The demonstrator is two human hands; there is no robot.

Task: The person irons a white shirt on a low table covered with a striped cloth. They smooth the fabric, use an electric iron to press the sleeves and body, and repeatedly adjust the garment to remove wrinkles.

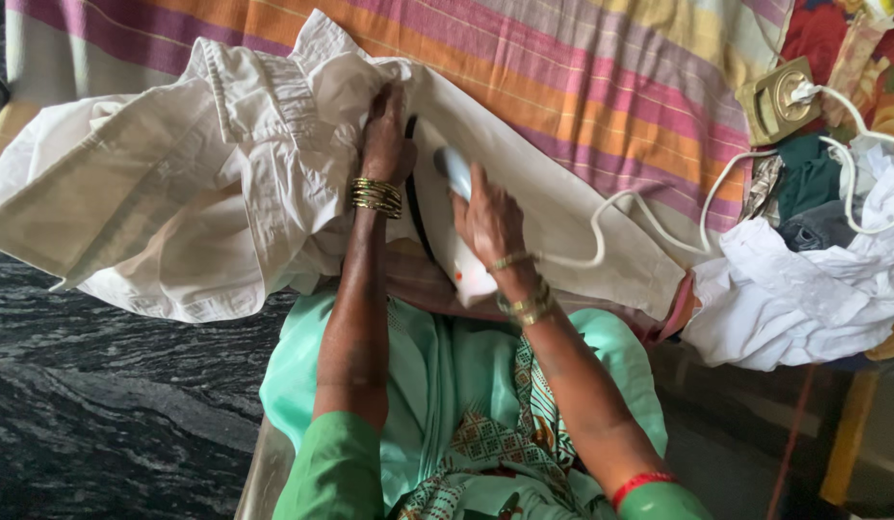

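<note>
Grip of our right hand (490, 223) clamps the white electric iron's handle (453, 171); our left hand (386, 144) presses flat, fingers apart, steadying the cream cotton garment (225, 183) on the striped cloth-covered surface (601, 87).

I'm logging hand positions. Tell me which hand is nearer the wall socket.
Right. The right hand grips the iron, on the side toward the wall socket; the left hand presses the white garment, farther away.
</note>
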